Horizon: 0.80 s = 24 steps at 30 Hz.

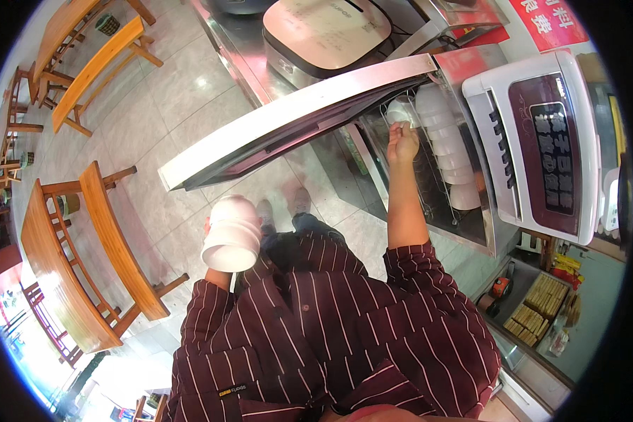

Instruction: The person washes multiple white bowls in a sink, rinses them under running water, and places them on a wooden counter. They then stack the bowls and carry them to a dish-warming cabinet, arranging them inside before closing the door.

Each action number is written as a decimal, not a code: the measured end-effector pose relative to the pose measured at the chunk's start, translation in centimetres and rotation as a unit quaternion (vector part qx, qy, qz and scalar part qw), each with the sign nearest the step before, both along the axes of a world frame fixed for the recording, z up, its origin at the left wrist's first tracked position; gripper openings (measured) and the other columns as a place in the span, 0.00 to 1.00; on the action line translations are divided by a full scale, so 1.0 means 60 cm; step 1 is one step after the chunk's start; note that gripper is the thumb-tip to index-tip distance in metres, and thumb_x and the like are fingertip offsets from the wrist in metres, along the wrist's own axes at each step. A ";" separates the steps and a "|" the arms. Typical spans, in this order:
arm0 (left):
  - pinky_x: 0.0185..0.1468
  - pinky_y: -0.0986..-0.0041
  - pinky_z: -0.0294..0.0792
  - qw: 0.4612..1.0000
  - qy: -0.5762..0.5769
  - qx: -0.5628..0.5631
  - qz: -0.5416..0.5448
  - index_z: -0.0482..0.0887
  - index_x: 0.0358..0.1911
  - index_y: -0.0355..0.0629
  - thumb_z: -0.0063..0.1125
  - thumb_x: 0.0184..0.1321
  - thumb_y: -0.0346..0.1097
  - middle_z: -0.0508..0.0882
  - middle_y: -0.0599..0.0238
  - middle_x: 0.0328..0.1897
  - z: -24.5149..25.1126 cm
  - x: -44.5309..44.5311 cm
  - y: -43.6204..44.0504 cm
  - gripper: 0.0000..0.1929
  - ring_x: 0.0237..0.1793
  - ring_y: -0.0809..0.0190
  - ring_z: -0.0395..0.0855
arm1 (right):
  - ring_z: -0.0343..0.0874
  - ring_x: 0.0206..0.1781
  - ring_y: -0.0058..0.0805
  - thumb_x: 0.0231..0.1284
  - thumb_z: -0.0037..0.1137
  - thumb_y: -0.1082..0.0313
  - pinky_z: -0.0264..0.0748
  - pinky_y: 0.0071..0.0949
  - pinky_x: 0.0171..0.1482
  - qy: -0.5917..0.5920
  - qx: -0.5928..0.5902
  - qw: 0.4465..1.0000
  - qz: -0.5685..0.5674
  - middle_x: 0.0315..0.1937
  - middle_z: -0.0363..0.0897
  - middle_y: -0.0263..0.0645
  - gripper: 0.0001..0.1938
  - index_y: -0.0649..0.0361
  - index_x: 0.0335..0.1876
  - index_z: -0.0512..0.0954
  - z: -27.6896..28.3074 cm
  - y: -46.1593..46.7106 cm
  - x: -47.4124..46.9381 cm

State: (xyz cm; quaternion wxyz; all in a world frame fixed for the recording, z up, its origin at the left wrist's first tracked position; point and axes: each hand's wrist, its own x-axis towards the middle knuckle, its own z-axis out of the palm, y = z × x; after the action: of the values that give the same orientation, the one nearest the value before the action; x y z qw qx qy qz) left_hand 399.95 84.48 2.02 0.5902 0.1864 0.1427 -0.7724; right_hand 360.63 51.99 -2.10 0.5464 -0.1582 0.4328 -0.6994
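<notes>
My left hand [207,227] holds a short stack of white bowls [231,232] at the left of my body, the open mouth of the lowest turned toward me. Most of that hand is hidden behind the stack. Reaching into an open cabinet [485,211], my right hand [403,143] has its fingers on a white bowl [401,111] by the far end of the wire rack [440,182]. Beside it, several white bowls [446,142] sit nested in a row along the rack. The cabinet's door [306,116] stands swung out, away from me.
On the cabinet is a white dispenser-like appliance [538,147] bearing writing. Beyond the door, a Supor cooker [327,31] rests on a metal counter [242,68]. Wooden tables [63,264] and benches [121,242] line the left. A drawer-like bin [511,285] holds boxed items at right.
</notes>
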 end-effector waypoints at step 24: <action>0.66 0.47 0.67 0.996 0.087 -0.010 0.020 0.66 0.69 0.41 0.44 0.58 0.72 0.72 0.45 0.68 -0.075 -0.037 -0.033 0.45 0.64 0.40 0.73 | 0.85 0.37 0.35 0.58 0.59 0.67 0.81 0.31 0.37 0.525 -0.405 0.493 0.564 0.54 0.80 0.40 0.16 0.58 0.52 0.78 0.198 0.374 0.278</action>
State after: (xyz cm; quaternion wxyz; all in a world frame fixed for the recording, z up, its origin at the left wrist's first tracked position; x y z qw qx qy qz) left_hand 397.73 82.49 -2.49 0.5928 0.1093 0.1898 -0.7750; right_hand 377.29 74.42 9.81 0.3721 -0.9103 0.1272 -0.1291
